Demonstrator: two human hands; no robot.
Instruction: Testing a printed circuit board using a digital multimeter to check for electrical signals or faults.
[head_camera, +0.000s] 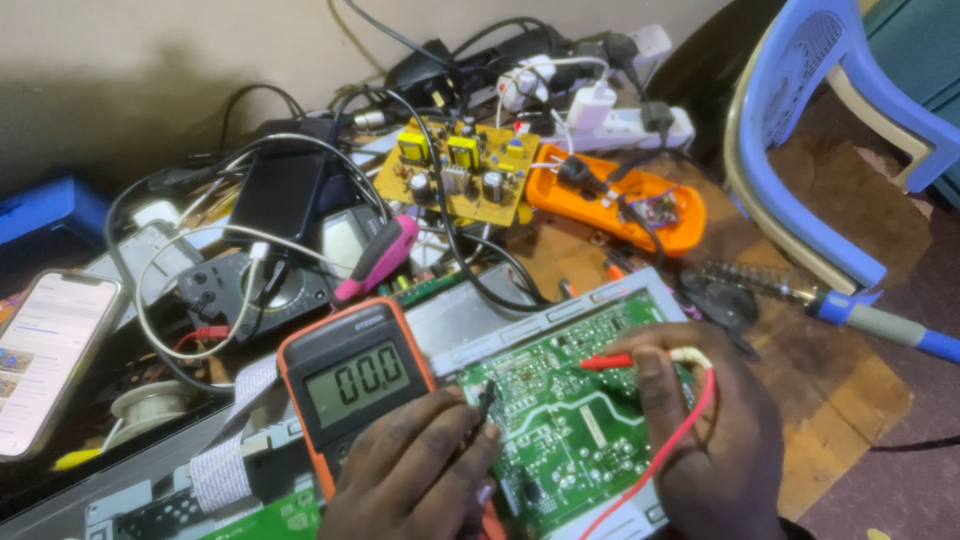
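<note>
left hand (420, 470) pinching black probe (486, 400), right hand (700, 420) red probe (620, 361), green circuit board (565, 420)

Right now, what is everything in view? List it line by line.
green circuit board: 1, green, centre front
multimeter: 1, orange and black, left of board
black probe: 1, in left hand
red probe: 1, in right hand
yellow circuit board: 1, back centre
orange case: 1, back right
phone: 1, lit, far left
soldering iron: 1, blue handle, right
chair: 1, blue, top right
left hand: 1
right hand: 1
</note>
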